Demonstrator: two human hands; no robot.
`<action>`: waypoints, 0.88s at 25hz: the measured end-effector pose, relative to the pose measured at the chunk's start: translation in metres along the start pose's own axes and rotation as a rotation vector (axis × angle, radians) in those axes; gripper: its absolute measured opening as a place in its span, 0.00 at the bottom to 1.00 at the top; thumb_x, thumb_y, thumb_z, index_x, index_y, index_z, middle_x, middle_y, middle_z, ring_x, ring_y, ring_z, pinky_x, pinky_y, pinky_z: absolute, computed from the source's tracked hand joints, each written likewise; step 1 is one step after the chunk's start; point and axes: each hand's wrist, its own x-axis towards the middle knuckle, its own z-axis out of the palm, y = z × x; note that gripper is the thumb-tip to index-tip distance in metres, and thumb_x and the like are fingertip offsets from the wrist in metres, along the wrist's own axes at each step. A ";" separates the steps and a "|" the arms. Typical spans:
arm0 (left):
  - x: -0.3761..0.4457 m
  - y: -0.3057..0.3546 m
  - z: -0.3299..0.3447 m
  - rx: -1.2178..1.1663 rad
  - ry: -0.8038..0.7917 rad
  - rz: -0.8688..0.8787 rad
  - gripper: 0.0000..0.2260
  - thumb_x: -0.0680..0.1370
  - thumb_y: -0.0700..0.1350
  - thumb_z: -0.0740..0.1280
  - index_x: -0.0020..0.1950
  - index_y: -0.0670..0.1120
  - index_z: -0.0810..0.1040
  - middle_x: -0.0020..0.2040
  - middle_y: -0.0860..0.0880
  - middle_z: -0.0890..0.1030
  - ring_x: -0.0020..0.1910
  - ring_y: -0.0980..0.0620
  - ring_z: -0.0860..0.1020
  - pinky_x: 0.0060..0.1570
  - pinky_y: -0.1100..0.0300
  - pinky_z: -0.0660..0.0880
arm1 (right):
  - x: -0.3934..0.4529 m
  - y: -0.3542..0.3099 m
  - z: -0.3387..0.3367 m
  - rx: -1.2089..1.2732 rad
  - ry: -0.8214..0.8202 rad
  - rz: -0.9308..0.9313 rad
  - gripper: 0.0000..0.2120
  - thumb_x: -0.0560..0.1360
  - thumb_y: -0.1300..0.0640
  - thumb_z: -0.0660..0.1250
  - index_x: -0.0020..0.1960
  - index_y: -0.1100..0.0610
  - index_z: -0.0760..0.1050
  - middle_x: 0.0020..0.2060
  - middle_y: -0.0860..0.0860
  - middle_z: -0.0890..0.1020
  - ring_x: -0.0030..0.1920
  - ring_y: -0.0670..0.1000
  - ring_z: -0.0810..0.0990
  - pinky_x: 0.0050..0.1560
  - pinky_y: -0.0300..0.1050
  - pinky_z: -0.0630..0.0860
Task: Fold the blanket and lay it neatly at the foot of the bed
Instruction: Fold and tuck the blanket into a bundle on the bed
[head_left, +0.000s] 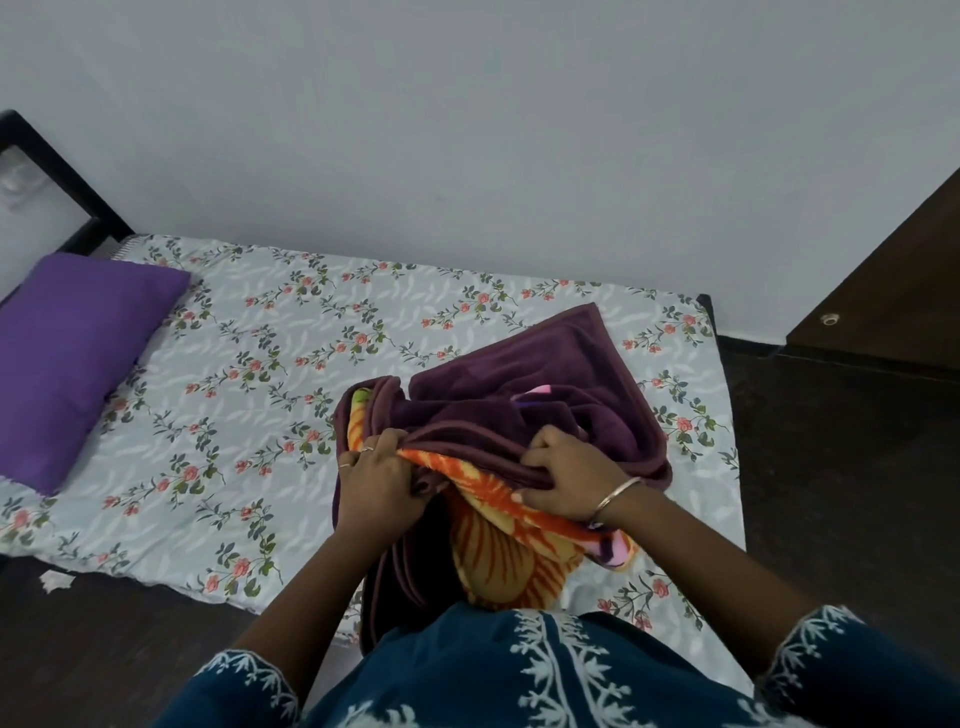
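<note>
Head view: left hand (382, 480) and right hand (566, 480) both clamp the bunched maroon fleece blanket (524, 384), lifting its edge near the bed's (260, 364) near edge.

Bedroom corner: plain wall, dark floor, single bed.

The wall (467, 130) is pale grey-white, unmarked and evenly lit. A bed (249, 364) stands against it, covered by a light sheet printed with pink flowers and green leaves. A purple pillow (72, 353) lies at its left end, before a dark bed frame (57, 176). The floor (841, 467) is dark. A dark brown wooden door or cabinet panel (893, 291), fitted with a small round metal fixture, stands at right. A scrap of white paper (54, 580) lies on the floor, lower left.
</note>
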 end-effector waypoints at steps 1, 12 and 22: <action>0.000 -0.004 -0.001 -0.001 -0.005 -0.016 0.21 0.68 0.62 0.72 0.49 0.46 0.81 0.55 0.47 0.77 0.52 0.42 0.77 0.53 0.43 0.67 | 0.001 -0.005 0.005 0.008 0.015 -0.037 0.26 0.71 0.35 0.63 0.60 0.52 0.75 0.52 0.48 0.69 0.48 0.51 0.75 0.50 0.47 0.75; -0.002 -0.004 0.001 0.062 -0.076 0.044 0.16 0.68 0.58 0.71 0.46 0.47 0.81 0.56 0.49 0.77 0.51 0.45 0.77 0.53 0.44 0.66 | -0.038 0.034 0.027 0.277 0.051 -0.043 0.26 0.73 0.29 0.52 0.58 0.45 0.75 0.45 0.49 0.77 0.46 0.47 0.78 0.51 0.49 0.76; -0.008 -0.011 -0.004 0.045 -0.072 0.001 0.13 0.69 0.55 0.67 0.41 0.47 0.81 0.55 0.49 0.78 0.50 0.45 0.77 0.52 0.45 0.64 | -0.065 0.039 0.041 -0.207 -0.291 -0.155 0.14 0.77 0.50 0.58 0.57 0.43 0.79 0.56 0.50 0.74 0.52 0.53 0.77 0.52 0.44 0.75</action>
